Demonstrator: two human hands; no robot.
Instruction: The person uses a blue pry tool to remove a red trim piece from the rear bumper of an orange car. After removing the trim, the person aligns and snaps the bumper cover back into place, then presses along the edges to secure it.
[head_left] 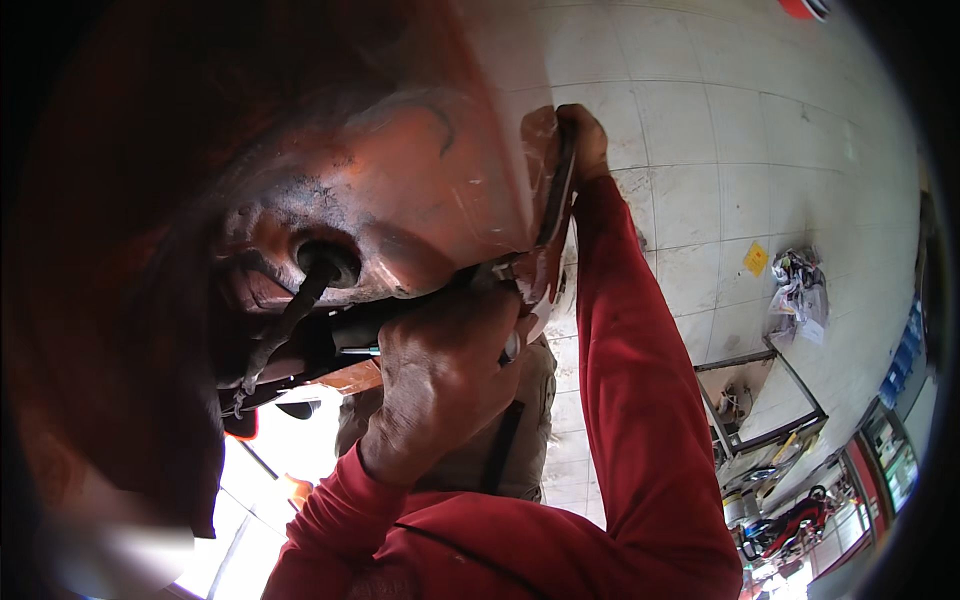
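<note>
A worn orange-red vehicle body panel (430, 190) fills the upper left and middle. My left hand (440, 360) is closed in a fist just below the panel's lower edge. A slim tool with a pale green rod (360, 351) pokes out of the fist on its left side; its exact kind is not clear. Farther up, my right hand (588, 140) wraps round the dark-edged side piece (556, 190) at the panel's right end, its fingertips partly hidden. A dark cable (290, 325) hangs from a round grommet (328, 262) left of my left hand.
Pale floor tiles (740, 150) spread out on the right. On them lie a crumpled plastic bundle (798, 295) and a yellow paper (755, 259). A metal frame (770, 440) and assorted workshop items stand at the lower right.
</note>
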